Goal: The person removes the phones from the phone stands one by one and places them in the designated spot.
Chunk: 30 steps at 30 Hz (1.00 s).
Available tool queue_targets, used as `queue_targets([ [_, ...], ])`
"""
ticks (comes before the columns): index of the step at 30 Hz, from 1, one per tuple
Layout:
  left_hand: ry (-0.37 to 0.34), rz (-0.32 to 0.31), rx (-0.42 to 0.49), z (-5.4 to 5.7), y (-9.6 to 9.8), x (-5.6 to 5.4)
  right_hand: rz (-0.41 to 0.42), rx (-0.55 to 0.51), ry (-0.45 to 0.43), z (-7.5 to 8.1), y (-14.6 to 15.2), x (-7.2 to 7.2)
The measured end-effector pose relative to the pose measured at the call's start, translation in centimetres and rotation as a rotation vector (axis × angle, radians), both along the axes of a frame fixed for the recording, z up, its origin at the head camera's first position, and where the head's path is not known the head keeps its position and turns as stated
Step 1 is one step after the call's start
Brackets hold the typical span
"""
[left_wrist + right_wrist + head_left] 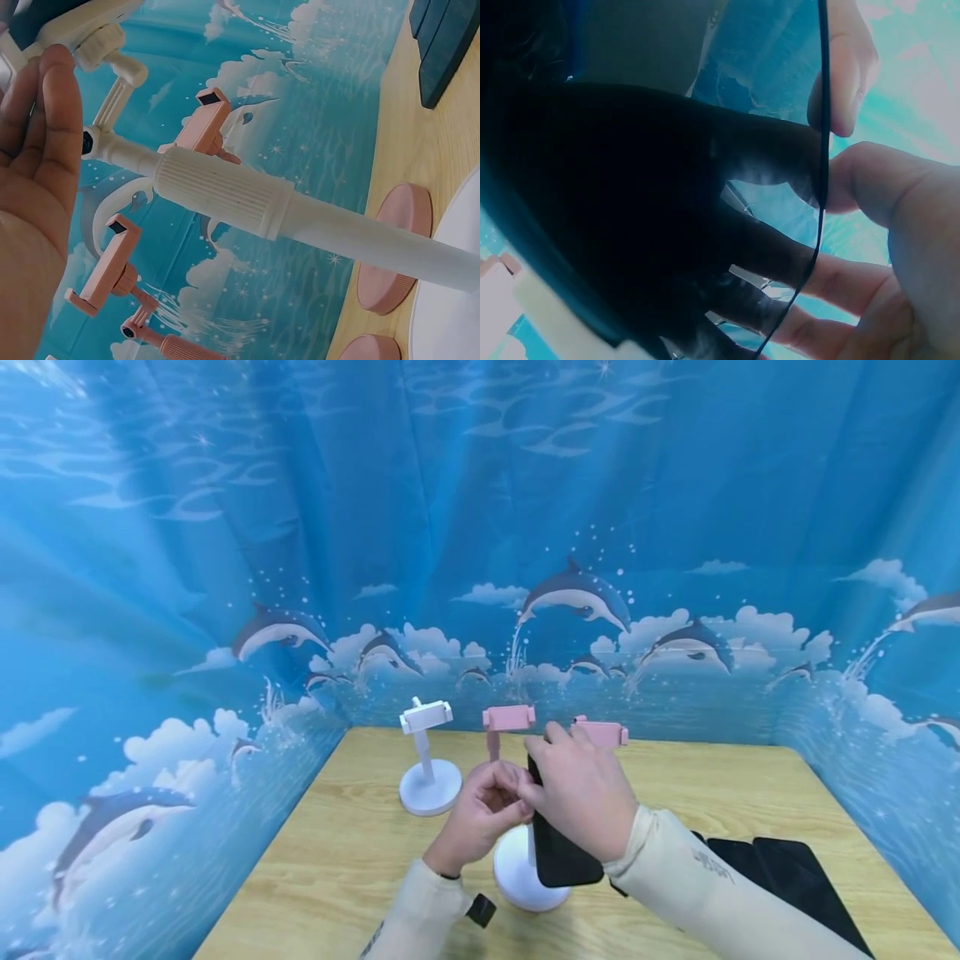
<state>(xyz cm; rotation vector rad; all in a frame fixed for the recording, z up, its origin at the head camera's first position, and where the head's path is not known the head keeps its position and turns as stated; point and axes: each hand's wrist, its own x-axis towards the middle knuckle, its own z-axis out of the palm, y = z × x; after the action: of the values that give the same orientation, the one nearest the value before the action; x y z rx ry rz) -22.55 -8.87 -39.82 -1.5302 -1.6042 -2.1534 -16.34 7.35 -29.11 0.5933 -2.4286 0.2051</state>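
My right hand (588,793) grips a black smartphone (566,860), which stands tilted above a white phone stand. The stand's round base (523,887) rests on the table near the front. Close to the phone's left edge, my left hand (483,814) has its thumb and fingers bent together. In the left wrist view its fingers (58,97) pinch the white stand's clamp (82,26) at the top of the ribbed stem (221,187). The glossy phone screen (630,195) fills much of the right wrist view and mirrors fingers. How far the phone sits within the clamp is hidden.
Another white phone stand (429,789) stands at the back left. Two pink phone stands, one left (508,718) and one right (602,734), are behind my hands. Several black phones (806,881) lie at the right under my forearm. A dolphin-print curtain (480,527) encloses the table.
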Motion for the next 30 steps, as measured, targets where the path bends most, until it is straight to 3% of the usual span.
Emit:
queue_targets([
  [10,0.011,0.009,0.018,0.08,0.29,0.02,-0.008,-0.022,0.016,-0.15,0.02,-0.01],
  [19,0.001,-0.036,0.063,-0.12,0.31,-0.02,0.031,-0.041,0.012,0.04,0.11,0.30],
  [30,0.054,0.021,0.042,-0.13,0.35,0.12,0.048,-0.064,0.028,-0.21,0.42,0.21],
])
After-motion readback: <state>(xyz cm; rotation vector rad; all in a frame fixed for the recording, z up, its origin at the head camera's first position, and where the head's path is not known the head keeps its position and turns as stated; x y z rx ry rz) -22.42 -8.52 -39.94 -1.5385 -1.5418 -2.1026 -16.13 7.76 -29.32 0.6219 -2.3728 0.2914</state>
